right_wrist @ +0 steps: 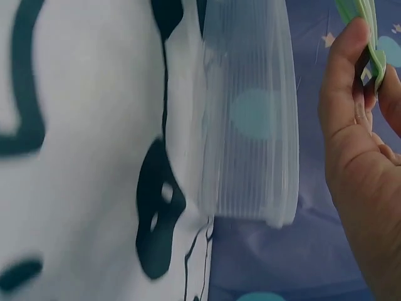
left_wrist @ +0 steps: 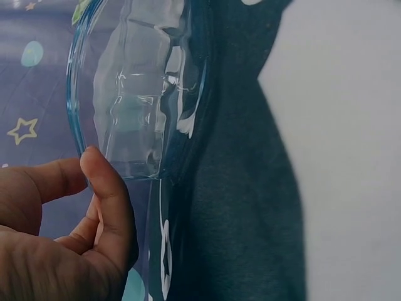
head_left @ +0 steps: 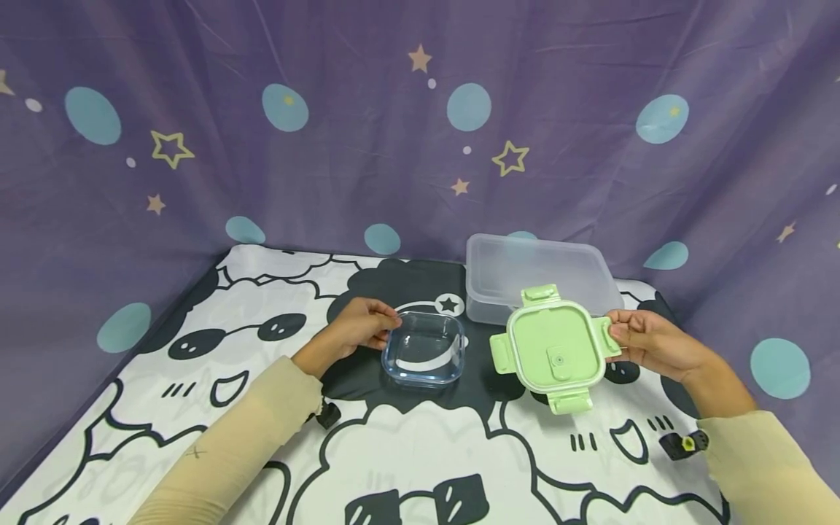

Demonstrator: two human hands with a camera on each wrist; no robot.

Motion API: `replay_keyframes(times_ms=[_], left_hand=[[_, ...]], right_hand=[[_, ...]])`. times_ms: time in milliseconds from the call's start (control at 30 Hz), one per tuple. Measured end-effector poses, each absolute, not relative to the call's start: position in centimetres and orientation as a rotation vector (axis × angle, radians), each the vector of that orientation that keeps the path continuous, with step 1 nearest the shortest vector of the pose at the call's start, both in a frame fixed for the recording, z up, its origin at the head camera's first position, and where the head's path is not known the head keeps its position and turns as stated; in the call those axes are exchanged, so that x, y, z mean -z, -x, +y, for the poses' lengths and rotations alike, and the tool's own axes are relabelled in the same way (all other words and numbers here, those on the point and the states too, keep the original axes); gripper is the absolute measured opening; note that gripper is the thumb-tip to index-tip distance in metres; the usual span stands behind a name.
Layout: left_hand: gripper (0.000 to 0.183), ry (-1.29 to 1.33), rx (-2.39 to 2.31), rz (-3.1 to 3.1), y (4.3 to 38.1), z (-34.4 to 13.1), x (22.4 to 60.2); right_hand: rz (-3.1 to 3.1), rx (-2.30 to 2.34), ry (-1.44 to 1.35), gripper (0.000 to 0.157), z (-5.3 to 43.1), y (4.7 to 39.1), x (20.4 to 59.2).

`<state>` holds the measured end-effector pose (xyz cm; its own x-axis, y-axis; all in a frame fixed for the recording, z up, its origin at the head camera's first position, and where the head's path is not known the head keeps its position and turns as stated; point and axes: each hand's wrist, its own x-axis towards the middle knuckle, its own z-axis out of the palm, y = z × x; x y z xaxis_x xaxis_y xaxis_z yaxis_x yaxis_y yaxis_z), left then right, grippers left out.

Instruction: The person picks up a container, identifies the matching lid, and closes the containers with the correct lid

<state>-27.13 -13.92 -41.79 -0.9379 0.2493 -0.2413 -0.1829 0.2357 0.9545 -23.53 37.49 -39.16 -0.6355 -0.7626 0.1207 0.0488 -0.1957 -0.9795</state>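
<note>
My left hand [head_left: 361, 324] pinches the left rim of a square clear glass food container [head_left: 423, 350], thumb and fingertips on its edge. The left wrist view shows that glass container [left_wrist: 138, 94] close up, with the left hand [left_wrist: 94, 213] at its corner. On the right, my right hand [head_left: 646, 339] holds a green snap-lock lid [head_left: 558, 346] by one side flap, its face toward the head camera and its other flaps spread outward. In the right wrist view only a piece of the lid [right_wrist: 369, 37] shows between thumb and fingers of the right hand [right_wrist: 357, 119].
A large translucent plastic box [head_left: 538, 273] stands at the back right, partly behind the green lid. The table's cloth [head_left: 420, 452] bears black and white cartoon figures. A purple curtain [head_left: 367, 175] with stars and dots hangs behind the table.
</note>
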Motion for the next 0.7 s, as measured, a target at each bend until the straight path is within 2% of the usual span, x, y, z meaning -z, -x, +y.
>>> replay_keyframes(times_ms=[367, 700], left_hand=[[0.023, -0.052, -1.744, 2.22, 28.2, -14.0, 40.8], [0.039, -0.053, -1.857, 2.151, 29.0, -13.6, 39.2]], right_hand=[[1.439, 1.986, 0.862, 0.041, 34.0, 25.0, 39.3], [1.405, 2.093, 0.791, 0.039, 30.9, 26.0, 39.4]])
